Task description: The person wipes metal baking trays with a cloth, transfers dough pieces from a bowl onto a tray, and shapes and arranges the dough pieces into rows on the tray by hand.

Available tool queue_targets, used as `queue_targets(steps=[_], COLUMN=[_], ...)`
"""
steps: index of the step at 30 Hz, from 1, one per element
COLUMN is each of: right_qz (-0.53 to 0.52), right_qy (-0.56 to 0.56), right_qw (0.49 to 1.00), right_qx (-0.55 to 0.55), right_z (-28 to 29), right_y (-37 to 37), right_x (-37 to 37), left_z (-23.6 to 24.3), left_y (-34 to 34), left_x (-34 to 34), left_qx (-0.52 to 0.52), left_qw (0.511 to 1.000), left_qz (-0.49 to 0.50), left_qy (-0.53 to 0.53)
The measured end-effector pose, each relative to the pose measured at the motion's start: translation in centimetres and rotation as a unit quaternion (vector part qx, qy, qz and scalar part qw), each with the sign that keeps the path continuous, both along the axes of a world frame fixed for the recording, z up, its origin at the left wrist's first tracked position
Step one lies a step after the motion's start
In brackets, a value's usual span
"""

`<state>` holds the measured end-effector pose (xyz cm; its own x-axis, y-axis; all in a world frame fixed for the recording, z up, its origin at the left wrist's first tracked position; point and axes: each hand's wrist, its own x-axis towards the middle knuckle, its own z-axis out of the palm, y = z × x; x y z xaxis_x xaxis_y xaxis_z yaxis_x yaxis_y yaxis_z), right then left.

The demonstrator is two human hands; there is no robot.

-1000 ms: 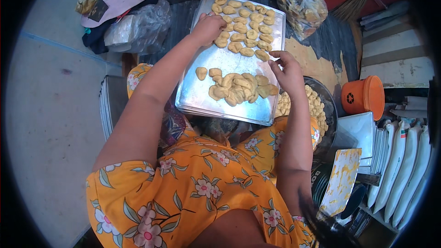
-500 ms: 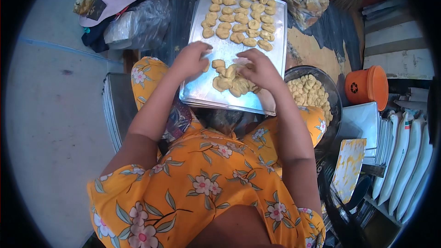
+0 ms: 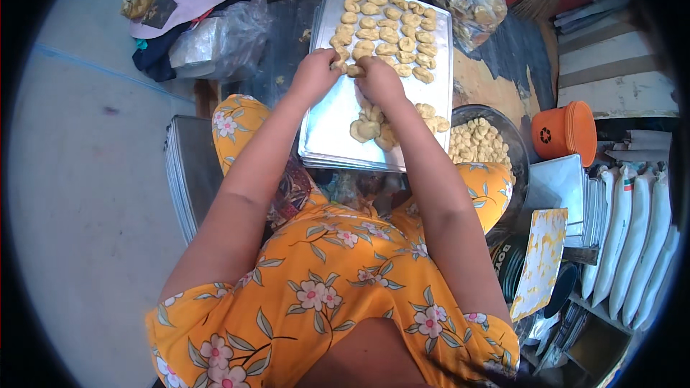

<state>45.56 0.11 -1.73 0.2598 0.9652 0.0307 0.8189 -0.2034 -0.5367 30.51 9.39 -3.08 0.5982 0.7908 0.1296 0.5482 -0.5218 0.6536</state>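
A metal baking tray (image 3: 325, 133) lies across my lap, with shaped dough pieces (image 3: 388, 34) set out in rows over its far half. Both of my hands are at the near left end of these rows. My left hand (image 3: 316, 75) pinches a dough piece (image 3: 340, 66) by the tray's left side. Just beside it, my right hand (image 3: 379, 82) has its fingers closed on another dough piece (image 3: 355, 71). Nearer to me, a loose heap of dough pieces (image 3: 365, 129) rests on the tray, partly hidden under my right forearm.
Right of the tray stands a dark round basin (image 3: 523, 145) of small dough lumps (image 3: 478, 142). Beyond it are an orange bucket (image 3: 564, 133), stacked trays (image 3: 564, 183) and white filled bags (image 3: 636, 237). A clear bag (image 3: 467, 3) sits at the far right, and more trays (image 3: 188, 172) lean at left.
Both hands have moved away from me, from the loose heap to the near end of the rows, and now hold dough pieces there. Some of the heap has shifted to the right.
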Motion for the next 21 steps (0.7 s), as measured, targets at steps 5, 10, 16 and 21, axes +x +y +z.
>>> queue_targets(steps=[5, 10, 16, 21], right_qz=[0.007, 0.012, -0.132, -0.121], right_qy=[-0.022, 0.083, 0.203, 0.115], right_qw=[0.998, 0.979, 0.969, 0.985], right_qx=[-0.065, -0.187, 0.04, 0.033], right_z=[2.4, 2.3, -1.9, -1.7], right_y=[-4.1, -4.9, -2.9, -2.6], right_x=[-1.2, 0.1, 4.0, 2.7], left_z=[-0.2, 0.2, 0.6, 0.3], left_y=[-0.4, -1.5, -1.8, -2.0], left_x=[-1.4, -1.2, 1.1, 1.7], left_qx=[0.046, 0.178, 0.138, 0.152], left_qw=[0.998, 0.983, 0.973, 0.976], left_qz=[-0.031, -0.04, -0.184, -0.155], left_qy=[0.029, -0.007, 0.029, 0.005])
